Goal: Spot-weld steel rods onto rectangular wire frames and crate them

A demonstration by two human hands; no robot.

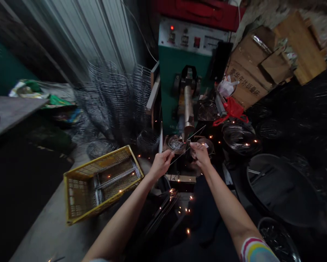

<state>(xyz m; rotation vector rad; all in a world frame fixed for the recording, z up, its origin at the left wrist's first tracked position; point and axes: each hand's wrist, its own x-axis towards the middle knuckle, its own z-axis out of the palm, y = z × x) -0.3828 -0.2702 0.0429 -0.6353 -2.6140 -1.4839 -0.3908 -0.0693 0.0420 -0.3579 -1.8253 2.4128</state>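
Grip pinched, the left hand [161, 163] and right hand [201, 155] hold a thin wire [180, 156] beside the metal arm [189, 105]; flying sparks [188, 231] suggest work on it is underway, its finish left.

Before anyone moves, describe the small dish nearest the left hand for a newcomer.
Find the green machine with the white panel. In front of it, just beyond the left hand, sits the dish. Its small size and silvery bits set it apart from the dark basin at right.
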